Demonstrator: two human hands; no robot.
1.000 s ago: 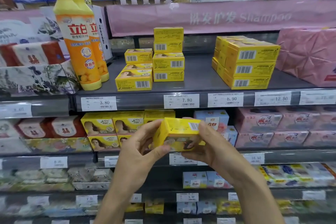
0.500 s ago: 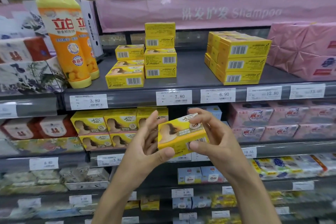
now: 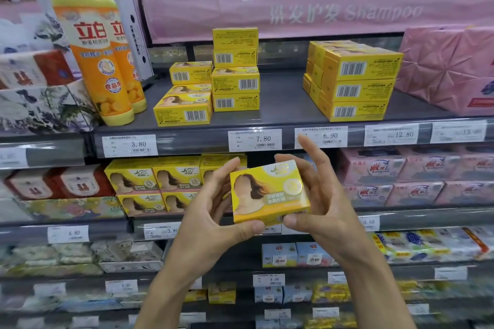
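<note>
Orange detergent bottles (image 3: 99, 61), stacked yellow boxes (image 3: 235, 72) on grey shelf (image 3: 283, 99), pink packs (image 3: 449, 69), price labels (image 3: 255, 140)

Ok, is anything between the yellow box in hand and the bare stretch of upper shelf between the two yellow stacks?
Nothing visible. The left hand and right hand hold the yellow box out in front, below the price-tag rail; the bare stretch between the middle stack and the right stack lies open above it.
</note>
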